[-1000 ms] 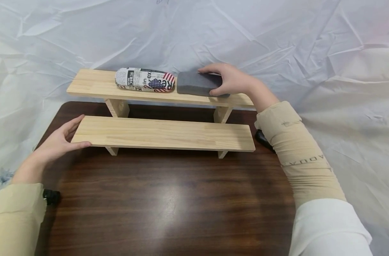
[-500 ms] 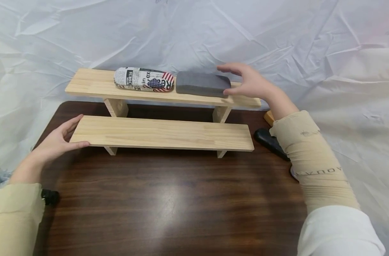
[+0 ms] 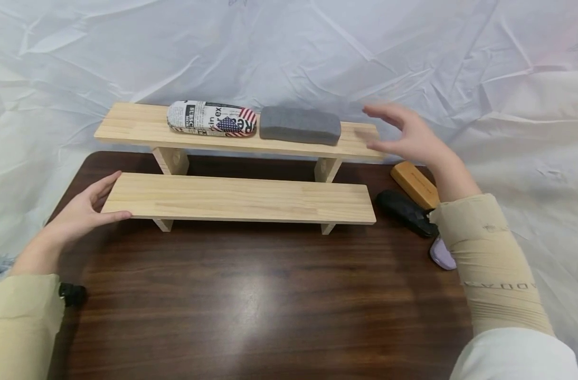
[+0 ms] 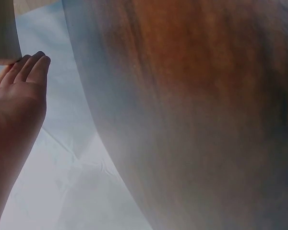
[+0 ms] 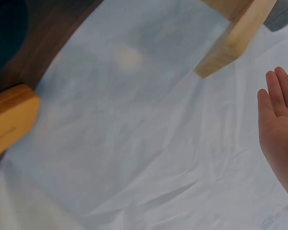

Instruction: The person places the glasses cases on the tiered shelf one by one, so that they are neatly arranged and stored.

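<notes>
My left hand [image 3: 83,207] holds the left end of the lower shelf of a light wooden two-step rack [image 3: 241,198], thumb at the front edge and fingers toward the back. On the upper shelf lie a newspaper-print glasses case [image 3: 211,119] with a flag pattern and, just right of it, a grey glasses case [image 3: 300,125]. My right hand [image 3: 409,134] hovers by the right end of the upper shelf, fingers and thumb spread with nothing between them. In the right wrist view this hand is apart from the shelf end [image 5: 225,55].
Right of the rack, on the dark wooden table [image 3: 250,295], lie an orange-tan case [image 3: 414,184], a black case [image 3: 406,212] and a lilac case [image 3: 442,254], partly behind the right sleeve. A white sheet [image 3: 289,53] hangs behind the table.
My right hand has let go of the grey glasses case and moved right, past the shelf end. The cases right of the rack have come into view. The left hand stays put.
</notes>
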`<action>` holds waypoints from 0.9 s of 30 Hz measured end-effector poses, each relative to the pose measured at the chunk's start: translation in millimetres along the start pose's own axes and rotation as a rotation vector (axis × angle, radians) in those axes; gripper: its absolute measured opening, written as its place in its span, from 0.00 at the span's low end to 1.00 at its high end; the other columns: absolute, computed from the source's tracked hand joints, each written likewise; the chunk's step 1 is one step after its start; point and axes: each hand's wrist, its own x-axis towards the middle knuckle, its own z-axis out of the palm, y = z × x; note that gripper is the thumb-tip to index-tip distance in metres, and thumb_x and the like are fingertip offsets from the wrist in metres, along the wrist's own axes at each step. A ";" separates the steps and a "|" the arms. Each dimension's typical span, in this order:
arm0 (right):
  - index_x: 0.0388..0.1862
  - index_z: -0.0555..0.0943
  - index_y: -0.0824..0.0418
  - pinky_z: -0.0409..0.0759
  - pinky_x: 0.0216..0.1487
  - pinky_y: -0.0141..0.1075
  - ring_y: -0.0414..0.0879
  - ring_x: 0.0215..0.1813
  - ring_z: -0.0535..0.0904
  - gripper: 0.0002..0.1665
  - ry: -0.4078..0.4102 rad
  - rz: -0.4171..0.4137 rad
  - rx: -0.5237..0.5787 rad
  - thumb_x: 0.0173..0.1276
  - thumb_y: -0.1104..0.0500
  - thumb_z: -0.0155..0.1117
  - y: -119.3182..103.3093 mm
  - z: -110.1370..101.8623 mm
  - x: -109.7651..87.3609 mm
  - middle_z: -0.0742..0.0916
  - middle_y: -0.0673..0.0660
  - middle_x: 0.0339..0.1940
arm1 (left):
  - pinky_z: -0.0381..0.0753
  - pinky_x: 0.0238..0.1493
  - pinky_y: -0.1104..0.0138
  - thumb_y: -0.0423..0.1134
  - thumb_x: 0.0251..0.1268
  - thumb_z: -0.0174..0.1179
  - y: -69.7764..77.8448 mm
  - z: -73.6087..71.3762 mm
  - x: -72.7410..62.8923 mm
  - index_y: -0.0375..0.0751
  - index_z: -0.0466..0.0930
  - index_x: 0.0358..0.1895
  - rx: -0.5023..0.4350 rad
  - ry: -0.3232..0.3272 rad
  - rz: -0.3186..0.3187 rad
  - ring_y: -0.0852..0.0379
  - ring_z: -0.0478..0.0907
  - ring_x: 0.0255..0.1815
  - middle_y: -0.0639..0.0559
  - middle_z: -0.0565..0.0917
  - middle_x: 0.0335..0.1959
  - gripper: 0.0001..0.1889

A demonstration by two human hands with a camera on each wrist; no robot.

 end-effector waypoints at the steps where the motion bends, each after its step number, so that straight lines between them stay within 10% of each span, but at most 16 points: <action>1: 0.81 0.71 0.62 0.58 0.86 0.36 0.55 0.83 0.65 0.43 0.019 0.008 0.008 0.67 0.68 0.76 3.6 0.0 -4.7 0.75 0.64 0.81 | 0.61 0.50 0.93 0.38 0.73 0.70 0.0 -0.1 -0.3 0.51 0.33 0.89 0.000 -0.001 -0.003 0.59 0.51 0.84 0.34 0.41 0.89 0.57; 9: 0.78 0.73 0.64 0.63 0.75 0.18 0.29 0.74 0.71 0.42 0.126 0.055 0.093 0.66 0.71 0.76 35.5 -0.7 -46.4 0.81 0.54 0.76 | 0.61 0.50 0.93 0.39 0.73 0.70 -0.3 -0.2 -1.0 0.51 0.33 0.89 0.000 -0.002 0.000 0.52 0.49 0.86 0.34 0.41 0.89 0.56; 16: 0.80 0.73 0.59 0.67 0.69 0.14 0.25 0.71 0.71 0.42 0.132 0.162 0.053 0.68 0.67 0.76 56.3 -0.5 -81.3 0.82 0.38 0.72 | 0.61 0.50 0.92 0.37 0.73 0.70 -2.9 0.1 -1.8 0.51 0.34 0.89 -0.013 -0.003 0.015 0.72 0.53 0.80 0.38 0.39 0.90 0.56; 27: 0.82 0.69 0.60 0.68 0.65 0.13 0.26 0.74 0.69 0.42 0.100 0.297 0.045 0.72 0.63 0.74 98.5 7.8 -120.9 0.79 0.33 0.69 | 0.61 0.51 0.93 0.37 0.73 0.70 -1.4 0.0 -0.4 0.52 0.33 0.89 -0.021 -0.007 0.012 0.51 0.48 0.88 0.40 0.38 0.90 0.57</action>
